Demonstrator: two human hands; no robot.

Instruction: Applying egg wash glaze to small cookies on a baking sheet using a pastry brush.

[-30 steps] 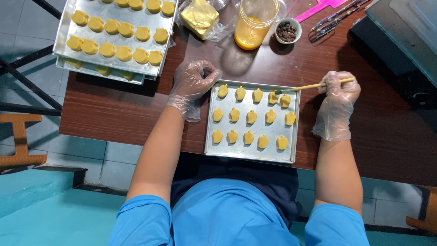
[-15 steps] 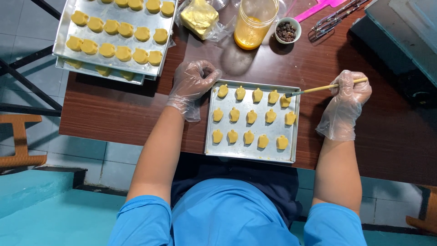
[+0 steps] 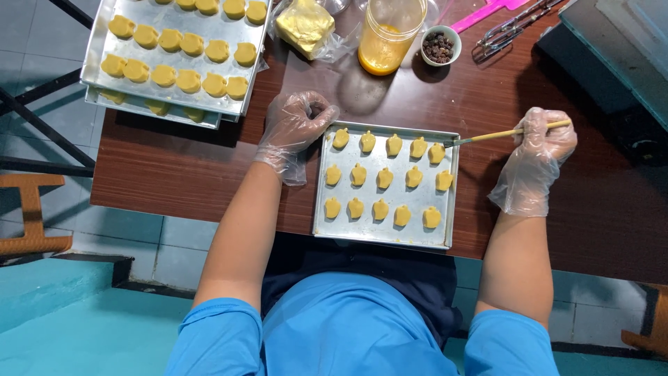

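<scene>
Table: dark brown wood table [image 3: 174, 181], grain running sideways, under both hands.
Floor: pale grey tiles [image 3: 167, 240] below the table's near edge, left of the left arm; teal surface [image 3: 62, 327] nearer still.
Furniture: orange wooden frame [image 3: 31, 216] far left; black metal bars [image 3: 42, 125] beside it.
Light: even, soft shadows.

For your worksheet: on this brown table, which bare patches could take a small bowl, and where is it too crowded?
Bare wood lies left of the left hand, between the stacked trays and the table's near edge, and right of the right hand. Crowded: the far edge, with butter bag, jar, small bowl, pink tool.
</scene>
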